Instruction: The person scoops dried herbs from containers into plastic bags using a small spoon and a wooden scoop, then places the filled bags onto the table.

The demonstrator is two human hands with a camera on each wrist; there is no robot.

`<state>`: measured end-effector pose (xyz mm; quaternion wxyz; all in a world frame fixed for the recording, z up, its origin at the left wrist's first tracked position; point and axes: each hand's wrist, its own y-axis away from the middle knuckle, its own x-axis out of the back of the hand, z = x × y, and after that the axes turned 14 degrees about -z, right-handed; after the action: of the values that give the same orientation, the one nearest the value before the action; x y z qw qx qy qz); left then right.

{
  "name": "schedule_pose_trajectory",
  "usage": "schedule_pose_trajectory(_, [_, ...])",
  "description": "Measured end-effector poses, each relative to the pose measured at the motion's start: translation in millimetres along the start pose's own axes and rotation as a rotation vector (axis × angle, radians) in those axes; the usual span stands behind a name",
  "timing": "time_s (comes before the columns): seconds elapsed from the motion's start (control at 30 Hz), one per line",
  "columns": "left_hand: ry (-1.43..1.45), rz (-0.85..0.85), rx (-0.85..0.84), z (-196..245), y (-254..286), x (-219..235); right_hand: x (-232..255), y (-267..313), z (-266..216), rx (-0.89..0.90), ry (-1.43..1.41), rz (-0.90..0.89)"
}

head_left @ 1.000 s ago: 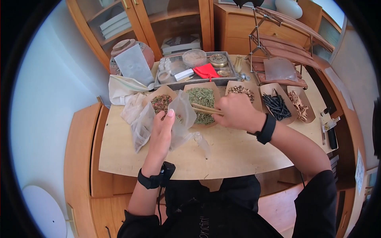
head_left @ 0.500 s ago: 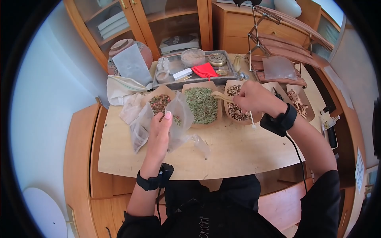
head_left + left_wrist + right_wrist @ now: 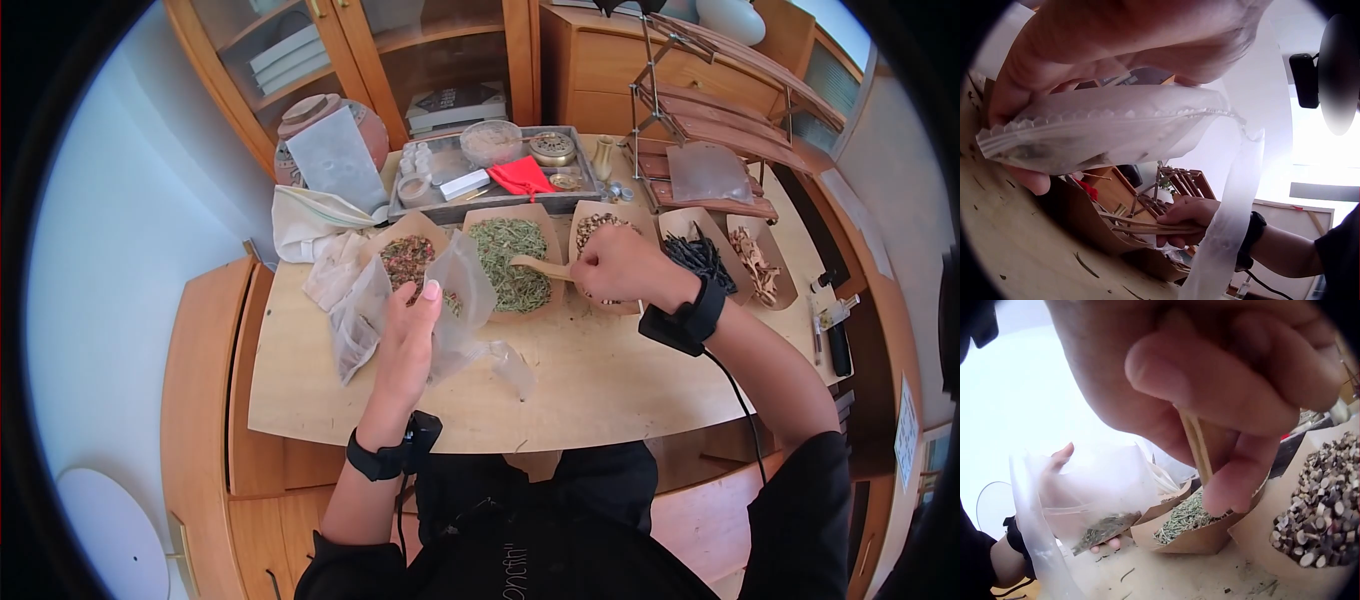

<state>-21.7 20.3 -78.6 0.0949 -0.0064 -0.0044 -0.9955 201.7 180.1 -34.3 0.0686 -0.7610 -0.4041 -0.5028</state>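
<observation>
My left hand point(image 3: 407, 335) grips a translucent zip bag point(image 3: 462, 290), its torn top strip point(image 3: 1225, 231) hanging loose. Green dried bits lie inside the bag point(image 3: 1107, 528) in the right wrist view. Wooden tongs point(image 3: 543, 267) are pinched between the fingers of my right hand point(image 3: 630, 265), their tips over the right part of the paper tray of green herb point(image 3: 510, 255). Below the right hand is a tray of chopped brown pieces point(image 3: 1322, 506). Left of the green herb, a tray of reddish mixed petals point(image 3: 405, 258) stands partly behind the bag.
Trays of dark strips point(image 3: 700, 262) and pale curled slices point(image 3: 755, 265) stand to the right. Behind the row sits a grey tray point(image 3: 440, 212) with a red pouch point(image 3: 520, 178). A folding wooden rack point(image 3: 715, 128) is at the back right, a cloth bag point(image 3: 315, 228) at the left.
My right hand went from the green herb rightward over the brown pieces, then back left a little with the tongs, their tips again over the green herb. The left hand and bag barely moved.
</observation>
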Motion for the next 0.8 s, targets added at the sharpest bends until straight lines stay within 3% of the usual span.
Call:
schedule_pose_trajectory(0.27, [0.005,0.002,0.014,3.2,0.4,-4.5,-8.1,9.7,-23.4,0.156,0.213,0.066])
schedule_pose_trajectory(0.37, [-0.003,0.000,0.012,2.9,0.2,-3.2,-19.3,7.4,-18.5,0.232,0.376,0.186])
schedule_pose_trajectory(0.5, [0.016,-0.004,0.012,0.1,-0.4,-3.2,-24.9,-0.1,-8.8,0.234,0.367,0.163])
schedule_pose_trajectory(0.6, [0.008,-0.010,0.018,2.9,-0.1,-3.2,-15.0,-7.0,-5.9,0.315,0.139,0.102])
schedule_pose_trajectory(0.67, [-0.002,-0.002,0.012,3.3,-0.3,-3.4,-3.7,-1.1,-11.2,0.015,-0.410,-0.192])
schedule_pose_trajectory(0.8, [-0.008,0.012,0.005,3.2,-1.0,-5.9,-1.9,-1.6,1.3,-0.003,-0.580,-0.224])
